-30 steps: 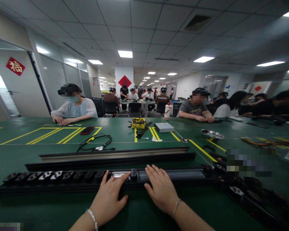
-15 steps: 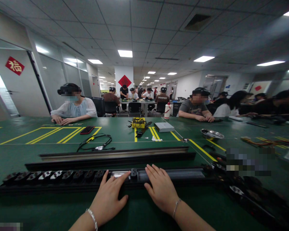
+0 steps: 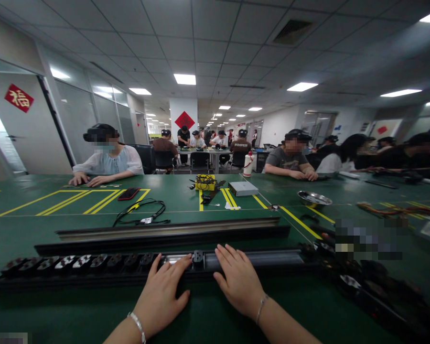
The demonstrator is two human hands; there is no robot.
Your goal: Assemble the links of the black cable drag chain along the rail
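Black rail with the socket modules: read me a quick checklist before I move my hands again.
1. Left hand at the rail, fingers extended: ok.
2. Right hand at the rail, right of the lone socket module: ok.
3. Lone socket module between your hands: ok.
4. Lone socket module firmly seated: cannot tell.
5. Rail's right end free of clutter: not ok, dark parts crowd it.
6. Phone away from the rail: ok, it lies well beyond.
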